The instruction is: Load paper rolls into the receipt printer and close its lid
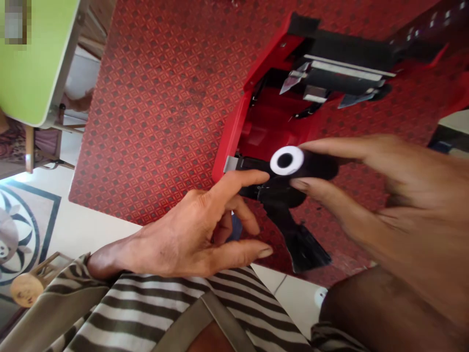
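A black roll [315,166] with a white ring around its core [287,160] lies across the front of a red machine housing [271,122]. My right hand [399,195] pinches the roll between thumb and forefinger. My left hand [190,234] has its fingers spread, and its forefinger lies just over a black strip [252,165] that runs from a grey metal tab [230,164] to the roll. A black bristle brush [302,249] hangs below the roll, partly under my left fingertips' reach. Part of the roll's underside is hidden by my fingers.
The housing sits on a red diamond-patterned mat [154,122]. Metal blades [293,78] and black rollers [348,51] are mounted inside it. A green tabletop [29,58], a wooden stool [27,288] and a patterned floor [22,230] lie to the left.
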`<control>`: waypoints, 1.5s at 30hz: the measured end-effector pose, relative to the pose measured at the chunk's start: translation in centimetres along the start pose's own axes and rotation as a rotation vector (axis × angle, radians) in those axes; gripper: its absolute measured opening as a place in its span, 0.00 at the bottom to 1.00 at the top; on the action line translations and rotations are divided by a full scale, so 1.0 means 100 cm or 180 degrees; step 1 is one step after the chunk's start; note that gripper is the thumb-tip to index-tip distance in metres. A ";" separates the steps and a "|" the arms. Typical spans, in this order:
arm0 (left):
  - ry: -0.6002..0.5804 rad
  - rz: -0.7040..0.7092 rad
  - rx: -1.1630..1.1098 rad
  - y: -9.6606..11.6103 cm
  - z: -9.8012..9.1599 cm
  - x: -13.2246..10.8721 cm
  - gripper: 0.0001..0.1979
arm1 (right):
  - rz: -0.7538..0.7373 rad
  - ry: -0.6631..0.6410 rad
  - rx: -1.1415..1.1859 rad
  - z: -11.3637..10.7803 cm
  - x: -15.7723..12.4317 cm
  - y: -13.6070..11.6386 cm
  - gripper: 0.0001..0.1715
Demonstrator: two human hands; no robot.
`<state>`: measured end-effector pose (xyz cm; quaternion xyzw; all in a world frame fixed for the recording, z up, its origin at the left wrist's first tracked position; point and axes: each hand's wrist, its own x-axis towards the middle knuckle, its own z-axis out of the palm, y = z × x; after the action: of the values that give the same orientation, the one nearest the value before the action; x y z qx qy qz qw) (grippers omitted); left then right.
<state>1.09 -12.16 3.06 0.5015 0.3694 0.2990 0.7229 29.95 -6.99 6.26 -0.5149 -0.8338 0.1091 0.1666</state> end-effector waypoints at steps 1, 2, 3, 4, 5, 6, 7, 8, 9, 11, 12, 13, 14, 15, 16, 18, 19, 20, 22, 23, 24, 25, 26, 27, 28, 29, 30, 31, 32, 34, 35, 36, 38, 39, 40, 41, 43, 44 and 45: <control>-0.0052 -0.0063 -0.0018 -0.001 -0.001 -0.002 0.45 | -0.0075 0.0034 -0.0033 0.004 0.004 -0.002 0.17; -0.0069 -0.0086 -0.0011 -0.002 -0.002 -0.004 0.45 | -0.0146 0.0070 -0.0074 0.009 0.008 -0.003 0.14; -0.0068 -0.0101 0.0025 -0.003 -0.002 -0.004 0.44 | -0.0192 0.0098 -0.0128 0.015 0.011 -0.005 0.12; -0.0048 -0.0107 0.0077 -0.003 -0.003 -0.004 0.43 | -0.0197 0.0110 -0.0209 0.020 0.015 -0.005 0.11; -0.0027 -0.0092 0.0125 -0.004 -0.004 -0.004 0.42 | -0.0184 0.0095 -0.0304 0.025 0.018 -0.006 0.11; 0.0008 -0.0053 0.0154 -0.004 -0.005 -0.003 0.41 | -0.0147 0.0036 -0.0415 0.029 0.022 -0.006 0.12; 0.0046 -0.0012 0.0182 -0.004 -0.007 -0.003 0.40 | -0.0107 -0.0036 -0.0522 0.032 0.025 -0.007 0.13; 0.0080 0.0022 0.0219 -0.005 -0.008 -0.002 0.40 | -0.0062 -0.0094 -0.0630 0.035 0.028 -0.008 0.13; 0.0114 0.0066 0.0253 -0.005 -0.009 -0.002 0.39 | -0.0018 -0.0128 -0.0736 0.038 0.032 -0.008 0.12; 0.0194 0.0169 0.0263 -0.006 -0.012 -0.002 0.37 | 0.0067 -0.0201 -0.0870 0.042 0.038 -0.010 0.10; 0.0234 0.0214 0.0234 -0.006 -0.013 -0.002 0.36 | 0.0098 -0.0227 -0.0882 0.044 0.041 -0.011 0.09; 0.0275 0.0258 0.0185 -0.005 -0.014 -0.002 0.34 | 0.0118 -0.0242 -0.0865 0.046 0.044 -0.011 0.09; 0.0325 0.0299 0.0129 -0.005 -0.014 -0.003 0.32 | 0.0129 -0.0262 -0.0820 0.048 0.047 -0.010 0.10; 0.0368 0.0309 0.0089 -0.004 -0.015 -0.003 0.30 | 0.0135 -0.0277 -0.0760 0.051 0.049 -0.009 0.11; 0.0409 0.0323 0.0061 -0.004 -0.016 -0.003 0.29 | 0.0151 -0.0299 -0.0702 0.053 0.051 -0.008 0.12; 0.0492 0.0331 0.0017 -0.003 -0.018 -0.003 0.27 | 0.0219 -0.0357 -0.0623 0.056 0.057 -0.007 0.12; 0.0546 0.0308 -0.0008 -0.002 -0.019 -0.004 0.26 | 0.0284 -0.0426 -0.0613 0.057 0.060 -0.008 0.11; 0.0599 0.0294 -0.0038 -0.002 -0.021 -0.003 0.24 | 0.0360 -0.0524 -0.0633 0.057 0.063 -0.009 0.09; 0.0702 0.0298 -0.0095 -0.002 -0.023 -0.003 0.22 | 0.0566 -0.0761 -0.0761 0.057 0.070 -0.015 0.04; 0.0739 0.0318 -0.0119 -0.002 -0.024 -0.003 0.20 | 0.0684 -0.0864 -0.0834 0.057 0.073 -0.018 0.04; 0.0773 0.0372 -0.0134 -0.003 -0.025 -0.003 0.20 | 0.0785 -0.0954 -0.0881 0.057 0.075 -0.020 0.04; 0.0798 0.0435 -0.0129 -0.003 -0.026 -0.002 0.20 | 0.0845 -0.0991 -0.0890 0.058 0.077 -0.021 0.04; 0.0832 0.0503 -0.0096 -0.004 -0.027 -0.002 0.20 | 0.0854 -0.0978 -0.0860 0.060 0.078 -0.020 0.04; 0.0865 0.0540 -0.0025 -0.004 -0.028 -0.002 0.20 | 0.0826 -0.0935 -0.0795 0.062 0.078 -0.016 0.04; 0.0895 0.0560 0.0076 -0.004 -0.029 -0.002 0.20 | 0.0774 -0.0872 -0.0704 0.065 0.077 -0.011 0.03; 0.0927 0.0533 0.0200 -0.004 -0.030 -0.001 0.19 | 0.0710 -0.0797 -0.0599 0.068 0.076 -0.005 0.03; 0.0956 0.0492 0.0320 -0.004 -0.031 0.000 0.18 | 0.0645 -0.0706 -0.0493 0.071 0.074 0.001 0.04; 0.0989 0.0430 0.0421 -0.004 -0.032 0.001 0.17 | 0.0566 -0.0623 -0.0389 0.073 0.072 0.007 0.05; 0.1022 0.0380 0.0494 -0.003 -0.033 0.003 0.16 | 0.0463 -0.0538 -0.0295 0.072 0.068 0.012 0.05; 0.1105 0.0369 0.0555 -0.004 -0.036 0.007 0.17 | 0.0173 -0.0341 -0.0165 0.064 0.059 0.013 0.02; 0.1156 0.0399 0.0572 -0.004 -0.038 0.010 0.18 | 0.0018 -0.0213 -0.0116 0.057 0.053 0.010 0.05; 0.1213 0.0441 0.0592 -0.005 -0.040 0.013 0.18 | -0.0115 -0.0091 -0.0063 0.048 0.045 0.005 0.10; 0.1332 0.0471 0.0652 -0.008 -0.044 0.019 0.20 | -0.0275 0.0095 0.0170 0.029 0.030 -0.007 0.15; 0.1374 0.0464 0.0670 -0.010 -0.045 0.022 0.22 | -0.0345 0.0056 0.0344 0.022 0.022 -0.012 0.15; 0.1393 0.0448 0.0674 -0.012 -0.045 0.024 0.23 | -0.0456 0.0021 0.0505 0.017 0.014 -0.016 0.16; 0.1398 0.0428 0.0661 -0.014 -0.045 0.026 0.24 | -0.0538 0.0007 0.0607 0.015 0.008 -0.018 0.18; 0.1390 0.0395 0.0616 -0.019 -0.044 0.030 0.26 | -0.0695 0.0128 0.0623 0.019 -0.001 -0.017 0.19; 0.1383 0.0381 0.0599 -0.022 -0.042 0.032 0.27 | -0.0723 0.0251 0.0563 0.024 -0.004 -0.015 0.18; 0.1382 0.0371 0.0588 -0.024 -0.040 0.034 0.27 | -0.0718 0.0365 0.0491 0.029 -0.006 -0.012 0.17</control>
<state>-0.22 -8.23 -0.91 0.5099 0.5124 0.4059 0.5592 28.09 -8.14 3.96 -0.4090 -0.8646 0.1238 0.2642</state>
